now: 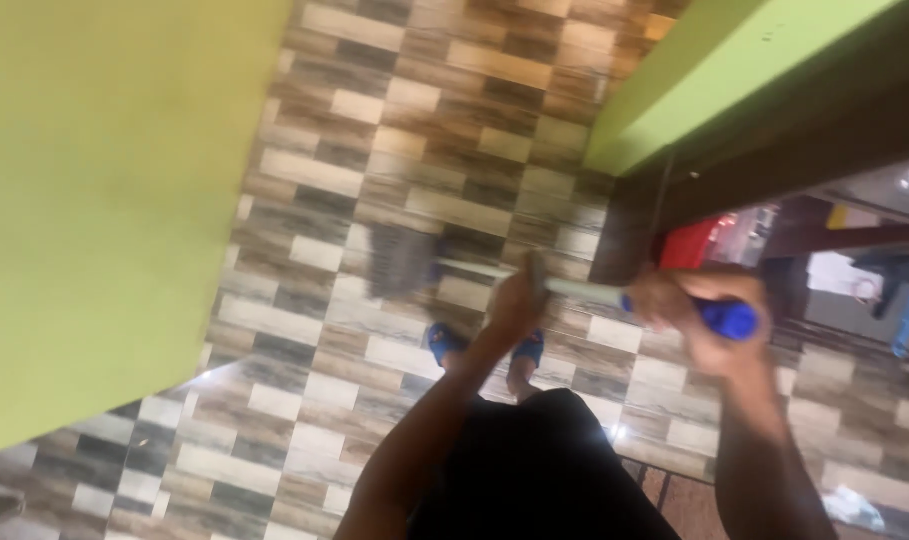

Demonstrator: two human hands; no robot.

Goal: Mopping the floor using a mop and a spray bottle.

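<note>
Tiled floor (304,330) between green walls (94,200). Left hand (514,300) and right hand (709,315) both clench broom handle (574,288); bristles (399,262) touch floor.

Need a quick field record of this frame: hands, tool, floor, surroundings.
left hand: gripping mid-shaft of the broom handle
right hand: closed on the blue grip at the handle's end
broom head: grey, blurred, down at the tiled floor
feet: in blue sandals
surroundings: green wall on the left, dark door frame on the right
</note>
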